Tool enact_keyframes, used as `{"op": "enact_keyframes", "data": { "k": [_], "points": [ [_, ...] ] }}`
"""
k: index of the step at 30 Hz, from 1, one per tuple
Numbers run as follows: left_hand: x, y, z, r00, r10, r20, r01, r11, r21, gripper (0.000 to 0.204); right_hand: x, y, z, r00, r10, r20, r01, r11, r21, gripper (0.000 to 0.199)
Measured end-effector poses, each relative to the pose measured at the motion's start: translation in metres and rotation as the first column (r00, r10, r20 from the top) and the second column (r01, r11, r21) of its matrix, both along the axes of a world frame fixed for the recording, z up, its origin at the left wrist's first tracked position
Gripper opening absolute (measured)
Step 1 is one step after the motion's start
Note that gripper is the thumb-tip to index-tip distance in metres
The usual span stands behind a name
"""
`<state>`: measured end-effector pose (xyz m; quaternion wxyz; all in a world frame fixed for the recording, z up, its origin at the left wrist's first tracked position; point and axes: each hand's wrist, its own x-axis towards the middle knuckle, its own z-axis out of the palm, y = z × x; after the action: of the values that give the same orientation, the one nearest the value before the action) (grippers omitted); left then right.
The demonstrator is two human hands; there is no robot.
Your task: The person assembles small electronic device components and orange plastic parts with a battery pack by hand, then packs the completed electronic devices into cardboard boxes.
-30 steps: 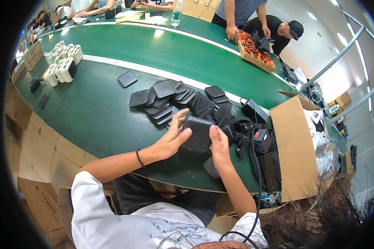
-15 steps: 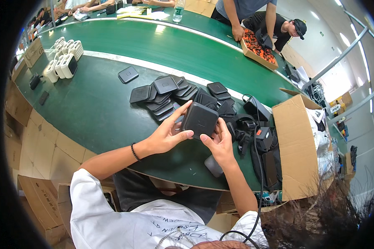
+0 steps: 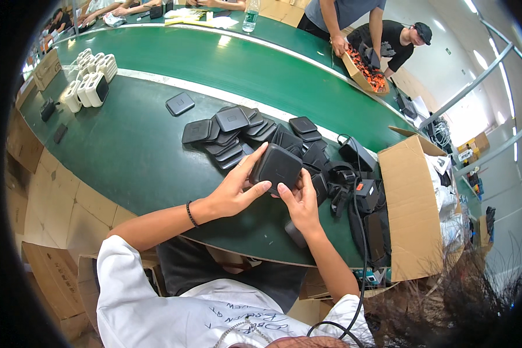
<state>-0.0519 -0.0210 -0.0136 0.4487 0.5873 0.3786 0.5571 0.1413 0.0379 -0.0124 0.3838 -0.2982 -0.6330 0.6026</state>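
A green-topped bench (image 3: 127, 151) curves across the view. Near its far left edge stand white rectangular plastic units (image 3: 90, 87). Toward the middle lies a heap of flat, dark grey, square plastic cases (image 3: 232, 130). Just before the near edge, both hands hold one matching dark square case (image 3: 276, 168) lifted and tilted. The left hand (image 3: 235, 188) grips its left side with fingers curled. The right hand (image 3: 300, 203) pinches its lower right corner. An open cardboard box (image 3: 409, 203) sits at the right end.

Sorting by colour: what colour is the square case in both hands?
Black, matte; the square case shows in the head view.
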Motion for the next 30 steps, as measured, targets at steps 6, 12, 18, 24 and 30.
{"op": "enact_keyframes", "data": {
  "k": [6, 12, 18, 24, 30],
  "points": [
    [-0.007, 0.001, 0.016, 0.979, -0.115, 0.17, 0.124, 0.991, -0.044, 0.08, 0.0, 0.002, 0.001, 0.996, 0.01, -0.087, -0.009, 1.0, 0.009, 0.069],
    [-0.002, 0.005, 0.008, 0.972, -0.078, 0.223, 0.085, 0.996, -0.023, 0.077, -0.004, 0.002, -0.003, 0.977, -0.021, -0.213, -0.011, 0.989, -0.145, 0.073],
    [-0.003, -0.002, 0.008, 0.959, -0.029, 0.282, 0.056, 0.995, -0.087, 0.059, 0.004, 0.0, -0.003, 0.973, 0.003, -0.23, -0.024, 0.996, -0.088, 0.072],
    [-0.004, -0.005, 0.01, 0.983, -0.106, 0.153, 0.108, 0.994, -0.008, 0.066, -0.001, -0.003, 0.025, 0.985, 0.051, -0.166, -0.069, 0.992, -0.106, 0.063],
    [-0.006, 0.002, 0.012, 0.995, -0.096, 0.004, 0.096, 0.995, 0.016, 0.06, -0.004, -0.004, 0.006, 0.991, -0.004, -0.135, 0.01, 0.999, 0.048, 0.07]
  ]
}}
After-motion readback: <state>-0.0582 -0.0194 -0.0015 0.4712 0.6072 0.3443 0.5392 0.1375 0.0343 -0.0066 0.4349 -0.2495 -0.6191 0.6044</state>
